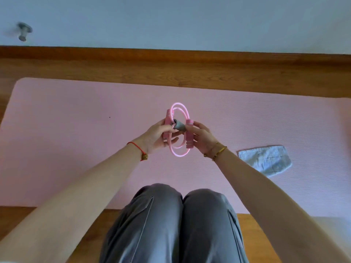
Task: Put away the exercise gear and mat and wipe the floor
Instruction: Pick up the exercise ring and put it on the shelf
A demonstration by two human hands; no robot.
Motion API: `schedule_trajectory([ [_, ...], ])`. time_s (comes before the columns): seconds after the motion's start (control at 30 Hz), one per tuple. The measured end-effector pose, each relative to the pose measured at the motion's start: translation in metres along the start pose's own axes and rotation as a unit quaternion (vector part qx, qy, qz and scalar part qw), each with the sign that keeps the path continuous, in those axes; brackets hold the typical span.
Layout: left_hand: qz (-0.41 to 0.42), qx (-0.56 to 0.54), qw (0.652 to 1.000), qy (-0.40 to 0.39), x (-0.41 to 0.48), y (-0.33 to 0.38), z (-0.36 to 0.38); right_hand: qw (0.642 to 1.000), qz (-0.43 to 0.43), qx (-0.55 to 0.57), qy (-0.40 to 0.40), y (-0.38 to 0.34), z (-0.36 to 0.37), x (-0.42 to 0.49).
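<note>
Pink rubber-tube resistance band looks light, floppy and springy; left hand and right hand each clasp a foam handle, likely the surest hold, above the pink foam mat's middle.

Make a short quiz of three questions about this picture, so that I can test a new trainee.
1. True or false: the cloth lies on the mat.
2. What do the left hand and the right hand hold together?
A) a band
B) a water bottle
C) a broom
3. Fill in the missing word: the cloth lies on the person's ____ side.

Key: 1 true; 2 A; 3 right.
</note>
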State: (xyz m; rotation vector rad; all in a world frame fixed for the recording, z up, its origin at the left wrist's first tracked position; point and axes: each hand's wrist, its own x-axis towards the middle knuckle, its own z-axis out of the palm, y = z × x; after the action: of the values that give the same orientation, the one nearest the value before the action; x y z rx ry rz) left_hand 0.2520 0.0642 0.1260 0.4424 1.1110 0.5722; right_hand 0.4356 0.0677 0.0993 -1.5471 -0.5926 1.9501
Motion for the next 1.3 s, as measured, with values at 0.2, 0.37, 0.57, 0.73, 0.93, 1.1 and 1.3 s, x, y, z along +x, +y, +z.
schedule_trajectory([
  [0.2, -0.015, -0.021, 0.999, 0.036, -0.095, 0.049, 0.037, 1.0, -0.003, -0.002, 0.007, -0.058, 0.032, -0.095],
  [0.37, 0.005, 0.001, 0.998, 0.067, -0.195, 0.096, 0.071, 1.0, -0.008, -0.007, 0.014, -0.11, 0.068, -0.182],
  [0.57, 0.031, -0.061, 0.995, 0.072, -0.325, 0.156, 0.105, 0.999, -0.031, 0.031, 0.012, -0.17, 0.125, -0.298],
  [0.73, 0.076, -0.085, 0.99, 0.087, -0.423, 0.187, 0.121, 0.998, -0.063, -0.007, -0.01, -0.213, 0.17, -0.372],
  [0.93, 0.141, -0.021, 0.978, 0.155, -0.537, 0.2, 0.124, 0.986, -0.089, -0.119, -0.068, -0.251, 0.237, -0.447],
  [1.1, 0.169, -0.153, 0.952, 0.205, -0.611, 0.193, 0.108, 0.967, -0.103, -0.191, -0.131, -0.257, 0.298, -0.496],
  [1.3, 0.218, -0.194, 0.904, 0.314, -0.707, 0.17, 0.073, 0.936, -0.1, -0.267, -0.206, -0.242, 0.394, -0.544],
])
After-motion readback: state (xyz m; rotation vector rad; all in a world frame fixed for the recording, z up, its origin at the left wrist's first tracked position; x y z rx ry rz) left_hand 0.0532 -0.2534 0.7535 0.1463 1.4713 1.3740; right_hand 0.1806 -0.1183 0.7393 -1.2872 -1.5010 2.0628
